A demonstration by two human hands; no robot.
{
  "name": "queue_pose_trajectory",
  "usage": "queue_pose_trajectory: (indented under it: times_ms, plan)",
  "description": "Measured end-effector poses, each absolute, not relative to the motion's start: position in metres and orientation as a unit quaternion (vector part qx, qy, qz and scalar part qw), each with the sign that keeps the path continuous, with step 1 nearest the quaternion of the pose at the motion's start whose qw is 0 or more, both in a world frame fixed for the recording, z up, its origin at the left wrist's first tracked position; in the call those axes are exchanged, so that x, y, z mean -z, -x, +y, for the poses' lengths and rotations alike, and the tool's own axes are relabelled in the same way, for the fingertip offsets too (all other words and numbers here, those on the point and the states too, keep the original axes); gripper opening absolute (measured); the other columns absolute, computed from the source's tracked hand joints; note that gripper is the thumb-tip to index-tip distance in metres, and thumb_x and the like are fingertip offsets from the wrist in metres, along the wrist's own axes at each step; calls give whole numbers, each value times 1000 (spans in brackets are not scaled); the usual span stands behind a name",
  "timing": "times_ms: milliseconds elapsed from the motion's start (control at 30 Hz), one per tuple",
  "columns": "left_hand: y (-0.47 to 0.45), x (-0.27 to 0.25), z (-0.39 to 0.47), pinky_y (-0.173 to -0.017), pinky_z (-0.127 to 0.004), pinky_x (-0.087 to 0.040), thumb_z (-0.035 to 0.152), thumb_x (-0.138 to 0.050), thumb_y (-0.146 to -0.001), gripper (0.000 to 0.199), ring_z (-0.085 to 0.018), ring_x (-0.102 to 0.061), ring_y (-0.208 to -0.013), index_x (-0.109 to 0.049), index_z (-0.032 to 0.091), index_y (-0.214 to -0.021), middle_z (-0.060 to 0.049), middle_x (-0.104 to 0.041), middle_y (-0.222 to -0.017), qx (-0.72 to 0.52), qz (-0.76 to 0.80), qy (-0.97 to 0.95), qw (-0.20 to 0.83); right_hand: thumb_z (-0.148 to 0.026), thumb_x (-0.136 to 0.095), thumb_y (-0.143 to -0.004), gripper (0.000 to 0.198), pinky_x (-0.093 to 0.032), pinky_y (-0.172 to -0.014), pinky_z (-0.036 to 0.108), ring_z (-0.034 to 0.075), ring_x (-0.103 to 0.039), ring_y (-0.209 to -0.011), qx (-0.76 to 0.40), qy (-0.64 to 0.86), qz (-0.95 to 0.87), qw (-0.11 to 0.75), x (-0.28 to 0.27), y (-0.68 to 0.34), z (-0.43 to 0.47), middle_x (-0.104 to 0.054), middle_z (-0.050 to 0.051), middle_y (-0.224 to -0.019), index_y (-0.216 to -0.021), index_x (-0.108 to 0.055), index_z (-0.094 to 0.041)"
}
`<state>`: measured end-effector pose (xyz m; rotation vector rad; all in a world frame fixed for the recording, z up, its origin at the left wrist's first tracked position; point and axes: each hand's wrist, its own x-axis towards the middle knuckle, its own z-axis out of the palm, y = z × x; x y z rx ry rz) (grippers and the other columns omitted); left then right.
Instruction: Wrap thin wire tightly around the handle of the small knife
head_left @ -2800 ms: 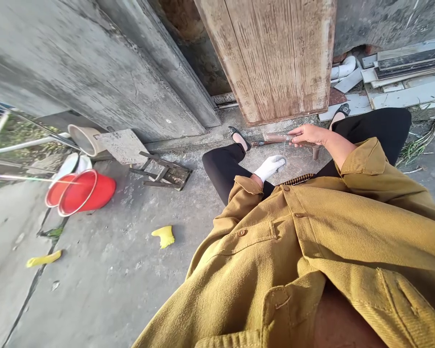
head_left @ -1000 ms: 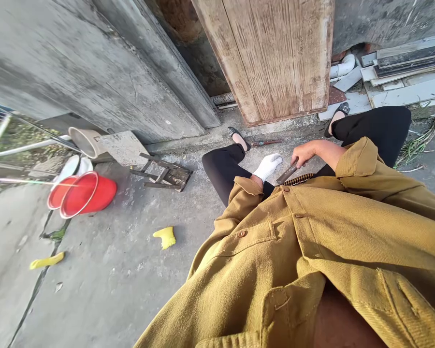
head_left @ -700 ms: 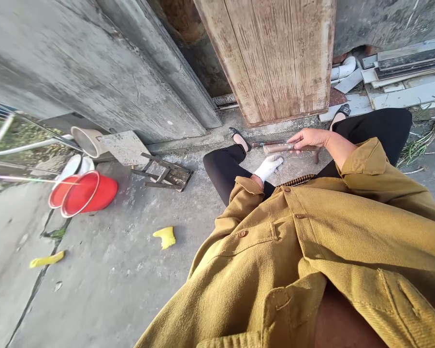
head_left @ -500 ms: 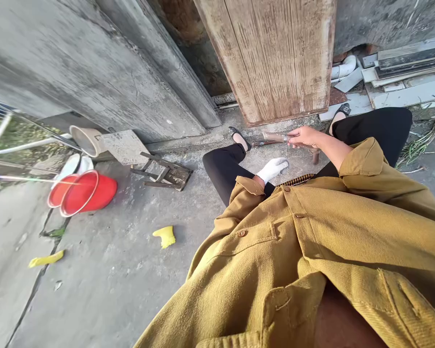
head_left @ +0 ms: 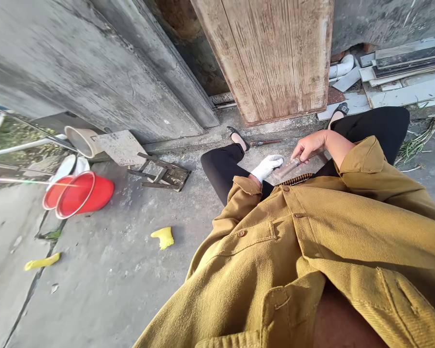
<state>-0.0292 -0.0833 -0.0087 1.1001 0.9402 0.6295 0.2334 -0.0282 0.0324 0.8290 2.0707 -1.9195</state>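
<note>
My left hand (head_left: 267,167) wears a white glove, with its fingers curled in over my lap. Whether anything is inside those fingers is hidden. My bare right hand (head_left: 309,146) grips what looks like an old paintbrush (head_left: 287,169), pale brown and flat, with a grey band round its neck. Its broad end points down and left, close by the gloved fingertips; contact between them cannot be made out. On the concrete beyond my hands lies a thin brown stick-like tool (head_left: 267,142).
A weathered wooden panel (head_left: 275,63) leans on the wall ahead. To the left are a small wooden stool (head_left: 166,175) on its side, red buckets (head_left: 94,193) and yellow scraps (head_left: 164,237). Stacked boards (head_left: 406,82) and a white pipe (head_left: 342,67) lie at the right.
My right hand has drawn the brush back towards my lap and tilted its broad end downward. The gloved left hand has shifted slightly, and the two hands are closer.
</note>
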Motion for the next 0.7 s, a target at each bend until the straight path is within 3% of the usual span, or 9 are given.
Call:
queue_pose_trajectory:
  times_ms: [133, 233, 367, 533, 600, 700]
  plan:
    - [32, 5, -77, -83, -41, -55, 56, -84, -91, 38, -28, -75, -89, -74, 19, -90, -13, -77, -84, -295, 408, -483, 716, -48, -93, -73, 57, -53, -73, 26, 13, -65, -75, 705, -284, 629, -163, -51, -228, -33, -79, 6, -95, -116, -79, -14]
    - [38, -3, -69, -80, -39, -58, 70, -73, -98, 53, -28, -77, -90, -74, 17, -94, -15, -78, -88, -327, 386, -457, 732, -42, -96, -73, 55, -53, -67, 25, 12, -62, -70, 714, -286, 573, -283, -70, -222, -37, -76, 4, -89, -116, -77, -14]
    - [44, -22, -55, -67, -34, -57, 87, -60, -96, 74, -22, -72, -71, -75, 15, -99, -13, -75, -82, -362, 355, -441, 741, -44, -92, -83, 47, -54, -63, 26, 13, -61, -67, 686, -313, 558, -346, -101, -219, -40, -69, 2, -79, -115, -77, -15]
    - [37, -51, -35, -62, -33, -56, 91, -42, -102, 83, -17, -58, -56, -77, 15, -100, -4, -59, -64, -485, 307, -439, 692, -56, -89, -86, 56, -56, -62, 27, 13, -61, -72, 648, -298, 585, -384, -137, -217, -43, -78, 9, -110, -124, -75, -18]
    - [35, -58, -27, -64, -33, -57, 85, -44, -105, 77, -17, -58, -58, -77, 15, -100, -3, -57, -63, -523, 307, -430, 669, -64, -88, -84, 64, -56, -63, 27, 13, -63, -76, 644, -283, 595, -388, -149, -216, -45, -78, 10, -122, -131, -73, -22]
    - [37, -62, -19, -67, -31, -58, 66, -69, -103, 50, -14, -53, -59, -78, 17, -101, 1, -54, -64, -540, 319, -446, 638, -74, -87, -81, 71, -56, -65, 29, 15, -65, -81, 630, -297, 602, -391, -161, -214, -49, -76, 8, -128, -132, -70, -27]
